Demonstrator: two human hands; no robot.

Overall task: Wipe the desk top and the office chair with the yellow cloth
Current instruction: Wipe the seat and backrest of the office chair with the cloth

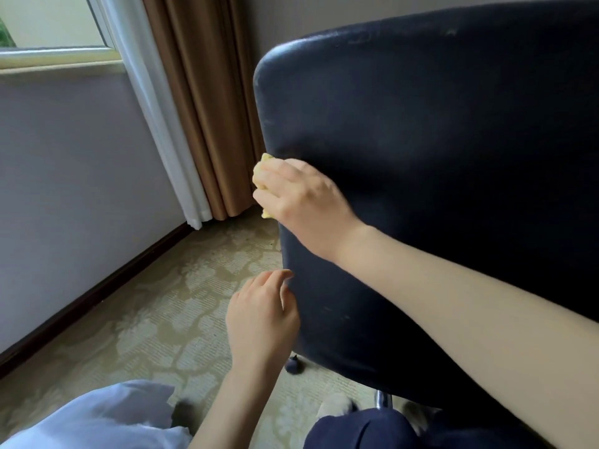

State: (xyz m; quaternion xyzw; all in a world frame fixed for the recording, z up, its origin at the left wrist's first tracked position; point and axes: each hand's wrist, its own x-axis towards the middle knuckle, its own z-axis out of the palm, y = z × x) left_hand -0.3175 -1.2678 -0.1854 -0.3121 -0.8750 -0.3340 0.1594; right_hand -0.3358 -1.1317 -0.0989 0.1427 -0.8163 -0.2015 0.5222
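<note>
1. Step in hand: the chair half of the task. A right hand (301,199) presses a small, crumpled yellow cloth (262,175) against the left edge of a dark navy office chair (437,140), about halfway up the backrest
2. The right hand's grip is closed, with the fingers curled over the cloth. The cloth is bunched under the palm, so only soft yellow folds show past the fingertips and below the hand
3. The left hand (262,319) holds nothing. Its grip is slack, with gently curled fingers right at the lower left edge of the backrest; whether they touch it cannot be told
4. Next move, as a judgement: wiping strokes from this edge across the wide backrest and up to its rounded top rim, with the left hand steadying the chair in case it swivels. The table is not in view, so its state cannot be judged
5. The backrest is broad and padded with rounded corners. Its cover looks like smooth leather, with a dull sheen and pale scuffs near the top rim and lower left. It probably wipes easily. A chrome column (384,398) shows beneath
6. Around the chair are beige carpet (162,303) with a pale floral pattern, a brown pleated curtain (201,108) and a white sheer curtain (152,108)
</note>
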